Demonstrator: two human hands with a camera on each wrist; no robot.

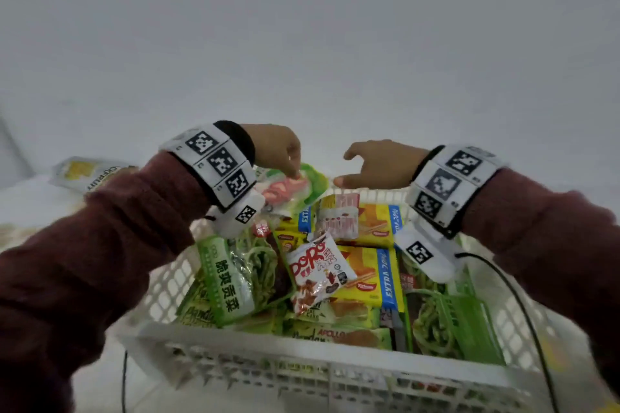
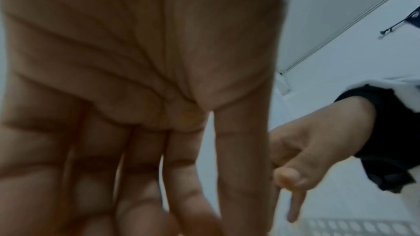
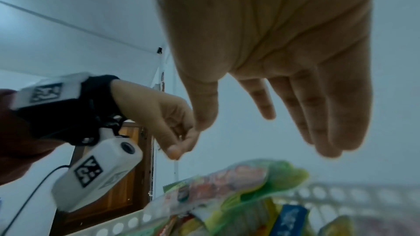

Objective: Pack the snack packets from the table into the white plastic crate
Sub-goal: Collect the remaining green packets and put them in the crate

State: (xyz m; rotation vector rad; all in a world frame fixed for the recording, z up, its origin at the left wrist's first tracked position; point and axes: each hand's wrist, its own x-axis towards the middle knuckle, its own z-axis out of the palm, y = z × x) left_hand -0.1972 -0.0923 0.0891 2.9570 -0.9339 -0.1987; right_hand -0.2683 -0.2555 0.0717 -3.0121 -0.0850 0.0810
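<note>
The white plastic crate (image 1: pixel 302 352) stands in front of me, filled with several snack packets, among them a white PoPo packet (image 1: pixel 318 273) and yellow wafer packs (image 1: pixel 372 275). A clear green and red packet (image 1: pixel 292 188) lies tilted at the crate's far side, blurred in the right wrist view (image 3: pixel 238 180). My left hand (image 1: pixel 288 168) hovers just above it with fingers pointing down and nothing between them (image 2: pixel 159 186). My right hand (image 1: pixel 345 168) hangs beside it over the far rim, fingers relaxed and empty (image 3: pixel 284 114).
A yellow and white fruit snack packet (image 1: pixel 87 173) lies on the white table at the far left, outside the crate. A black cable (image 1: pixel 523 305) runs down from my right wrist over the crate's right side. A wooden door (image 3: pixel 122 195) stands behind.
</note>
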